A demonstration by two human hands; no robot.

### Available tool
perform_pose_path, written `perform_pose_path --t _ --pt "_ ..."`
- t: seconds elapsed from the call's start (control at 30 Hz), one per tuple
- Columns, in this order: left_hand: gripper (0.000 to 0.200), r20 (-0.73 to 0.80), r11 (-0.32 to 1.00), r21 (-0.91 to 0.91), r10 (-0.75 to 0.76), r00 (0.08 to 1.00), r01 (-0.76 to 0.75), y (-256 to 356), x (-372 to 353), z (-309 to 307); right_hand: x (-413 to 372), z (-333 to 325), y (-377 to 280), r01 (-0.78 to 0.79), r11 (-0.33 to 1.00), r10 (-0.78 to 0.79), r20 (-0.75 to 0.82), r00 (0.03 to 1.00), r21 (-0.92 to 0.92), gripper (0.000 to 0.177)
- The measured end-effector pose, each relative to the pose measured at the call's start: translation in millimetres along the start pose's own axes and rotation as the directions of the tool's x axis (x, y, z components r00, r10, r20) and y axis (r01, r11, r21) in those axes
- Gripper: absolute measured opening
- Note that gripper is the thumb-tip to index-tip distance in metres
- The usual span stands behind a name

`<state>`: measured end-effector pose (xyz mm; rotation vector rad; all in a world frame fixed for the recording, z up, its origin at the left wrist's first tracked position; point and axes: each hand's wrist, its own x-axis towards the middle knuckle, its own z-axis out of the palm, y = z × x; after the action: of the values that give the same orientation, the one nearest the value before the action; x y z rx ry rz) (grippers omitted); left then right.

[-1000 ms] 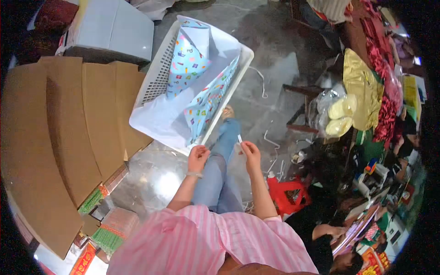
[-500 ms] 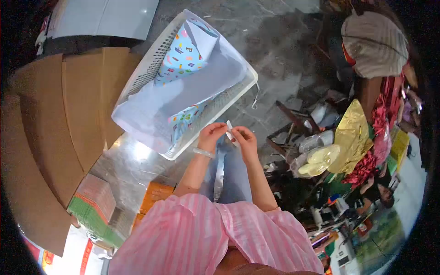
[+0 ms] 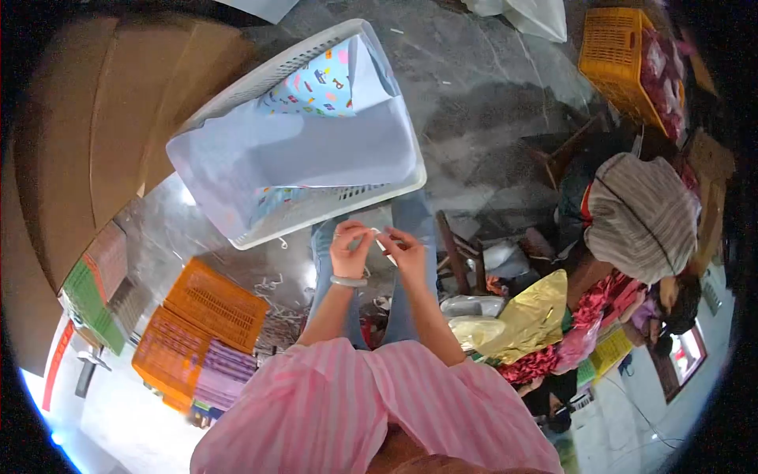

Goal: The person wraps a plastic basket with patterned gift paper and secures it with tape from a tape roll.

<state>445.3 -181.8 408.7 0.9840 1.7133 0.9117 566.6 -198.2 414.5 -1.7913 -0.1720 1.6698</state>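
In front of my knees, my left hand and my right hand are close together, fingertips pinched. A thin white strip runs between them; its material is too small to make out. It lies against my right fingers, and its upper end meets my left fingertips. Just beyond my hands stands a white plastic basket with slotted sides. Inside it lies a large pale sheet, folded over to show a light blue side printed with small colourful figures.
Brown cardboard rises at the left. An orange crate stands at lower left, with white scraps on the floor beside it. At right are gold foil, a wooden stool and a person in a striped top. Another orange crate stands farther back.
The view has swung round, so the basket appears turned and further left, and the orange crates show more. My hands stay together at the white strip, which now tilts differently.
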Motion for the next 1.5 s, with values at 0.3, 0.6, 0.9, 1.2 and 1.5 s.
perform_pose_path --t 0.3,0.6,0.9,1.2,1.5 --pt "0.013 0.058 0.872 -0.310 -0.379 0.924 0.377 -64 14 88 50 -95 -31 -0.031 0.949 0.045 0.040 0.998 -0.314 0.010" --pt "0.012 -0.128 0.879 0.448 -0.116 0.985 0.162 -118 46 96 96 -68 -26 0.323 0.645 -0.378 0.079 0.923 -0.693 0.010" --pt "0.019 0.230 0.878 0.479 -0.132 0.964 0.006 -136 58 114 145 -71 19 0.190 0.639 -0.377 -0.088 0.922 -0.745 0.018" --pt "0.042 0.471 0.779 0.620 -0.279 0.837 -0.090 -157 89 156 167 -73 43 0.087 0.628 -0.377 -0.204 0.904 -0.774 0.025" --pt "0.035 0.431 0.978 0.044 -0.202 0.880 0.203 -201 77 182 172 -70 48 0.148 0.621 -0.449 -0.195 0.872 -0.770 0.024"
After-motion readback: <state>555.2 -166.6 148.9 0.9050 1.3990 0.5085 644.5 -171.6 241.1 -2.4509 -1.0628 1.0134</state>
